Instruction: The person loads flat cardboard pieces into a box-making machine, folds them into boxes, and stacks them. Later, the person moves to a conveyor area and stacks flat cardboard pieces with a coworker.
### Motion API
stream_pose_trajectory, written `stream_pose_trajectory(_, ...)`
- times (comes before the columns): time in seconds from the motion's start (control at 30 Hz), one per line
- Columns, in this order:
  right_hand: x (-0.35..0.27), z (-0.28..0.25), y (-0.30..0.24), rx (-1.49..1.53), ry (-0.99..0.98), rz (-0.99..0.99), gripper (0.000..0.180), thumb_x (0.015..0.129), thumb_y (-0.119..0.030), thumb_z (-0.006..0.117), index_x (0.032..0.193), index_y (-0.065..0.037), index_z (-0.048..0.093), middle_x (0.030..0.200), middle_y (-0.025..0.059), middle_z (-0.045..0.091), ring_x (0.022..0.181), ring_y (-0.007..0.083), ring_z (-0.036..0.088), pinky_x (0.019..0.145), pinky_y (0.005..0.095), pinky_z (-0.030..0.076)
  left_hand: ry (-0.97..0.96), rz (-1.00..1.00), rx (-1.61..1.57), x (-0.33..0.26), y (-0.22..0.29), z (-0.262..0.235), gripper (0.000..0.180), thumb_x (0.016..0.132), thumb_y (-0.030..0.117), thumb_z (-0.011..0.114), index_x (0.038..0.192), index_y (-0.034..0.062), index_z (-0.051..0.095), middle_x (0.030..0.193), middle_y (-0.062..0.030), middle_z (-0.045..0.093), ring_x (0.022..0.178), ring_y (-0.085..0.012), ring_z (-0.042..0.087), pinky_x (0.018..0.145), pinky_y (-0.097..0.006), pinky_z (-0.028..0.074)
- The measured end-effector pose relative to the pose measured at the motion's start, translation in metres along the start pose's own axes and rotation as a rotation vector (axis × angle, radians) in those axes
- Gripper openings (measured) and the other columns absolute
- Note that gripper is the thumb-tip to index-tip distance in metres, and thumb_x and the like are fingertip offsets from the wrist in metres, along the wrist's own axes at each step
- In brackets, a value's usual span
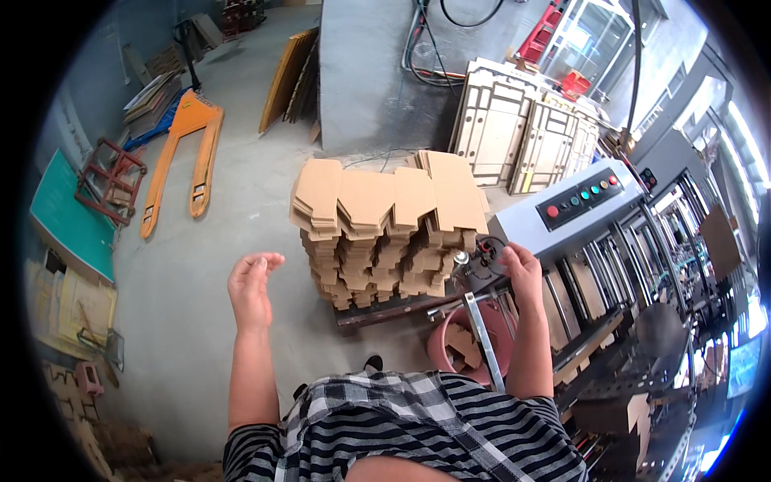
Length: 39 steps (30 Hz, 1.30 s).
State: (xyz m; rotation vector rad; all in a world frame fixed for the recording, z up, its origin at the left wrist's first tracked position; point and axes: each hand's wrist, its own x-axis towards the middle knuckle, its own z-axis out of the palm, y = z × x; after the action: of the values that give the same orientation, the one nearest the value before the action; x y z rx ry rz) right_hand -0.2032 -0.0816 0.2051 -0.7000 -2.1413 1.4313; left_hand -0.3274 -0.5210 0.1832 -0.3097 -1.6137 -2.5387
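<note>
Left hand [252,291] was up in the air left of the cardboard stack [369,205], fingers loosely bent, part open, nothing in them. Right hand [524,277] was at the stack's other side, near the machine's control box [554,207], fingers curled in toward the thumb; couldn't tell if the tips met, no object showed there. Neither hand looked to be touching cardboard. Stack of flat cut blanks sat straight ahead of the person on a low dark platform [385,313], just beside the machine; my read is it was put there for short reach, and raised to keep it off the floor. Layers were notched and a bit ragged, so piece count was unreadable. Pink bin [438,341] was tucked by the machine with cardboard scraps [462,344] inside, presumably to catch offcuts; a metal bar [480,336] crossed over it and hid part of the contents. Orange pallet jack [191,116] stood well apart, probably to leave walking room. Only one dark shoe [373,363] showed, the shirt [401,418] covered the rest. Machine's far right was glare and lens bend, hard to make out.
</note>
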Motion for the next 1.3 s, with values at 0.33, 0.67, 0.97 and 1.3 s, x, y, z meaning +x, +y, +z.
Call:
stream_pose_trajectory(0.33,0.152,0.053,0.050,0.050,-0.063,0.097,0.062,0.088,-0.034,0.062,0.126,0.013,0.047,0.121,0.0219,0.059,0.108,0.0231,0.058,0.088,0.0296,0.045,0.158,-0.057,0.359,0.098,-0.050,0.036,0.045,0.088,0.009,0.057,0.130,-0.0032,0.045,0.133,-0.0173,0.047,0.126,-0.0244,0.045,0.106,-0.036,0.034)
stream_pose_trajectory(0.67,0.156,0.070,0.038,-0.042,-0.172,0.107,0.041,0.087,-0.033,0.061,0.104,0.004,0.065,0.087,0.0130,0.069,0.076,0.0138,0.063,0.068,0.0300,0.050,0.081,-0.303,0.550,0.171,-0.099,0.040,0.072,0.085,0.024,0.065,0.140,-0.0052,0.031,0.137,-0.0193,0.044,0.124,-0.0241,0.046,0.101,-0.033,0.038)
stream_pose_trajectory(0.97,0.168,0.072,0.038,-0.051,-0.089,0.128,0.058,0.081,-0.041,0.066,0.106,0.011,0.062,0.093,0.0189,0.067,0.085,0.0230,0.065,0.073,0.0337,0.052,-0.018,-0.314,0.389,0.181,-0.088,0.015,0.056,0.086,0.025,0.064,0.131,-0.0032,0.047,0.120,-0.0128,0.059,0.108,-0.0185,0.056,0.092,-0.032,0.042)
stream_pose_trajectory(1.3,0.169,0.077,0.009,-0.204,-0.162,0.436,0.065,0.077,-0.050,0.069,0.101,0.010,0.065,0.090,0.0160,0.066,0.074,0.0205,0.062,0.064,0.0334,0.048,-0.149,-0.516,0.227,0.174,-0.090,0.026,0.054,0.085,0.024,0.064,0.129,-0.0016,0.046,0.120,-0.0128,0.058,0.109,-0.0211,0.055,0.094,-0.033,0.042)
